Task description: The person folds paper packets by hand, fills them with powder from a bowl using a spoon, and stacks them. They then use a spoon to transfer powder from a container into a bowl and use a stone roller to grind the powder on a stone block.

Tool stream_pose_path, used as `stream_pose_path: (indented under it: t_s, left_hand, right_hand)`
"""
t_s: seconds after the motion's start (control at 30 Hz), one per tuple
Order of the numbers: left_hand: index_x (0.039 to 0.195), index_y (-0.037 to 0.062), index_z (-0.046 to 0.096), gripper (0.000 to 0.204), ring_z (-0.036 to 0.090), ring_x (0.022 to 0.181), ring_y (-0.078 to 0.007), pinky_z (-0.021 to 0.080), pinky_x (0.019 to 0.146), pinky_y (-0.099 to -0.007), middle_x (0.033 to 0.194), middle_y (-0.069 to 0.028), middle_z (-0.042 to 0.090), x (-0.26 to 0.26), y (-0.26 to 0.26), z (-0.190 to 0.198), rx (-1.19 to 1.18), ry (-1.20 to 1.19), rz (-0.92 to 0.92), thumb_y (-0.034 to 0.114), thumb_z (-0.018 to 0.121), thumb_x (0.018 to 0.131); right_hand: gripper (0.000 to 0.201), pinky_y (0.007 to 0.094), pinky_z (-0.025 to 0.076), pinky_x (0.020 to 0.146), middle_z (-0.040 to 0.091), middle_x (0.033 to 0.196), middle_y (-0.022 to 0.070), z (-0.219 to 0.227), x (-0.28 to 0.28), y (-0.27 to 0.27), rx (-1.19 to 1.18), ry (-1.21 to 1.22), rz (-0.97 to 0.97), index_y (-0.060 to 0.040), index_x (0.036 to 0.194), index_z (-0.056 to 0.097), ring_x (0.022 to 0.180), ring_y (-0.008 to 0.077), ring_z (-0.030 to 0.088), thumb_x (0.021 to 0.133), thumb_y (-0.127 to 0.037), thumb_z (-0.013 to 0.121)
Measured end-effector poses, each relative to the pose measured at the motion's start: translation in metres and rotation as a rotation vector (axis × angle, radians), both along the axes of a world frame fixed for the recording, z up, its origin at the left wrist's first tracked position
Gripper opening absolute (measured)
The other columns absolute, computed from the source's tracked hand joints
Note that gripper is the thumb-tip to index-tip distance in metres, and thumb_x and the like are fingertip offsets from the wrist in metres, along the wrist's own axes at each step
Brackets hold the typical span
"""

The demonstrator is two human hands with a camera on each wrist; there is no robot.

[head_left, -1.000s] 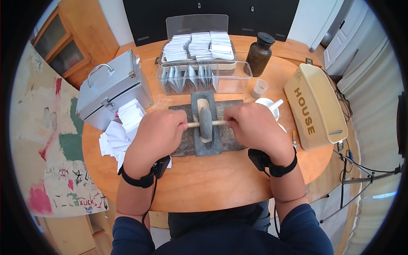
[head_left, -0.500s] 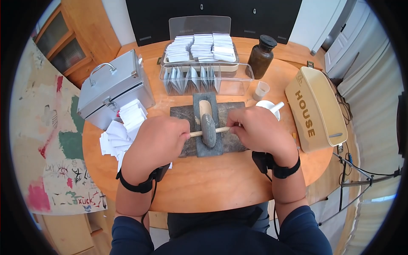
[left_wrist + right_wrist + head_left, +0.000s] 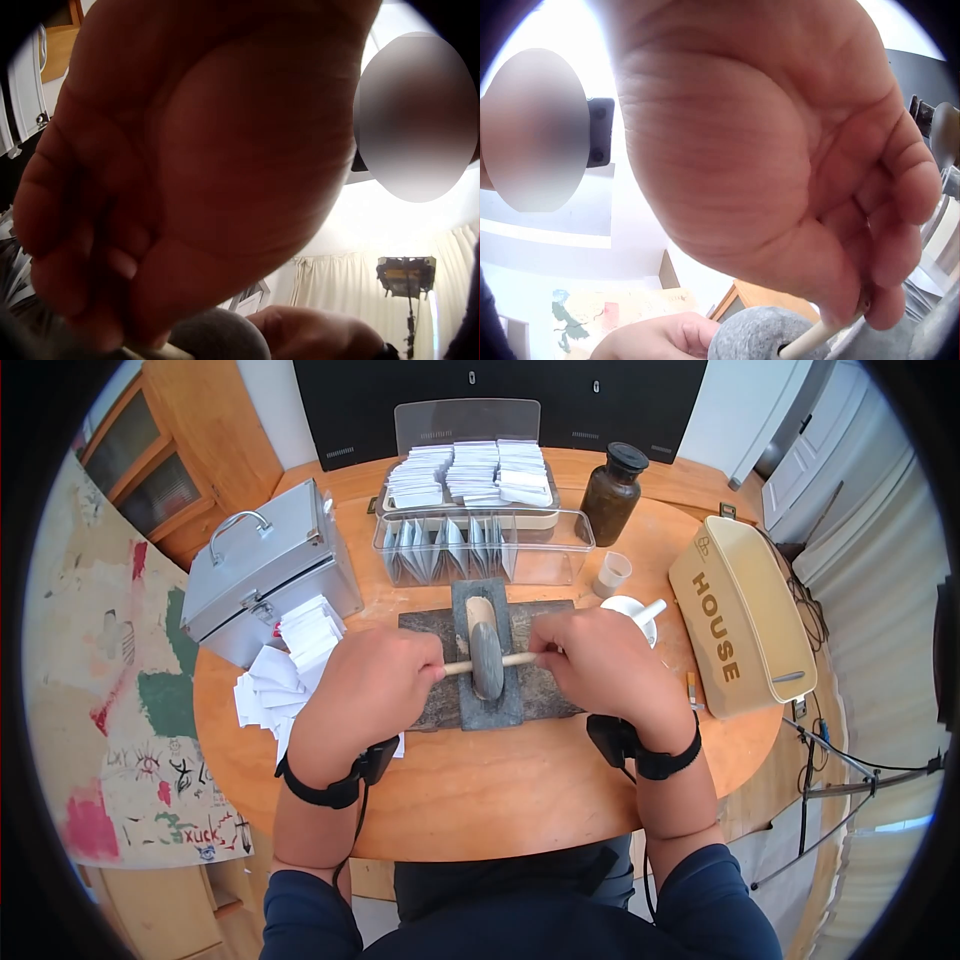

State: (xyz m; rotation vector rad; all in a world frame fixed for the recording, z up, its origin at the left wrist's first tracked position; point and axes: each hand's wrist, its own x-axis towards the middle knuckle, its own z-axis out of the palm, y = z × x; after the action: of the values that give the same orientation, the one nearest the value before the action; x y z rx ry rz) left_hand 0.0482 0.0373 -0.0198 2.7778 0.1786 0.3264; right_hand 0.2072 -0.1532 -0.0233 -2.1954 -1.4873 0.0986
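Observation:
A grey stone grinding wheel (image 3: 487, 662) stands on edge in a long stone trough (image 3: 490, 717), with pale tan powder (image 3: 481, 612) showing at the trough's far end. Through the wheel runs a light wooden rod (image 3: 458, 668). My left hand (image 3: 372, 675) pinches the rod's left end between thumb and fingers; my right hand (image 3: 605, 660) grips the other end the same way. In the right wrist view the rod (image 3: 814, 339) leaves the wheel's hole (image 3: 783, 350) and reaches my fingertips. The wheel (image 3: 225, 335) also shows below my palm in the left wrist view.
A dark slab (image 3: 428, 622) lies under the trough. Left are white packets (image 3: 270, 685) and a silver case (image 3: 265, 565). Behind stand a clear divided bin (image 3: 545, 555) and a brown jar (image 3: 612, 495). Right are a small cup (image 3: 612, 573), a white mortar (image 3: 632, 622) and a cream basket (image 3: 745, 620).
The wheel first rolled along the trough toward my body, then back a little away from it. Both hands moved with the rod and kept their hold.

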Motion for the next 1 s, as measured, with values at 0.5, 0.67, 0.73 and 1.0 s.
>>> stream_pose_path:
  t_s: [0.5,0.67,0.73,1.0]
  left_hand:
    - [0.080,0.0048,0.064,0.008,0.061,0.068,-0.0347,0.047,0.061,-0.0417,0.071,-0.0140,0.063,0.005,0.004,-0.003,-0.061,-0.023,0.060,0.013,0.066,0.082]
    - [0.081,0.0050,0.065,0.009,0.061,0.069,-0.0351,0.047,0.061,-0.0419,0.071,-0.0142,0.063,-0.001,0.004,0.001,-0.081,0.062,-0.025,0.013,0.066,0.083]
    - [0.081,0.0048,0.065,0.009,0.061,0.069,-0.0351,0.047,0.061,-0.0418,0.071,-0.0143,0.063,0.007,0.008,-0.011,-0.095,0.009,0.034,0.014,0.066,0.083]
    - [0.080,0.0040,0.065,0.010,0.061,0.068,-0.0344,0.046,0.060,-0.0411,0.070,-0.0144,0.063,0.007,0.007,-0.010,-0.061,-0.063,0.024,0.014,0.066,0.082]
  right_hand:
    - [0.001,0.0423,0.050,0.065,0.066,0.075,0.0141,0.004,-0.004,0.004,-0.086,-0.016,-0.075,-0.0042,0.078,0.065,0.072,0.0343,0.064,0.077,-0.004,0.065]
    - [0.001,0.0422,0.050,0.064,0.066,0.075,0.0140,0.008,-0.005,0.000,-0.093,-0.008,-0.023,-0.0041,0.079,0.064,0.072,0.0345,0.064,0.078,-0.005,0.065]
    - [0.002,0.0422,0.050,0.063,0.066,0.076,0.0140,0.001,-0.004,0.004,-0.082,-0.039,-0.033,-0.0042,0.079,0.064,0.073,0.0345,0.064,0.078,-0.005,0.065]
    - [0.001,0.0440,0.050,0.062,0.066,0.075,0.0131,-0.012,-0.006,0.011,0.052,-0.154,-0.093,-0.0048,0.078,0.063,0.072,0.0349,0.064,0.078,-0.004,0.064]
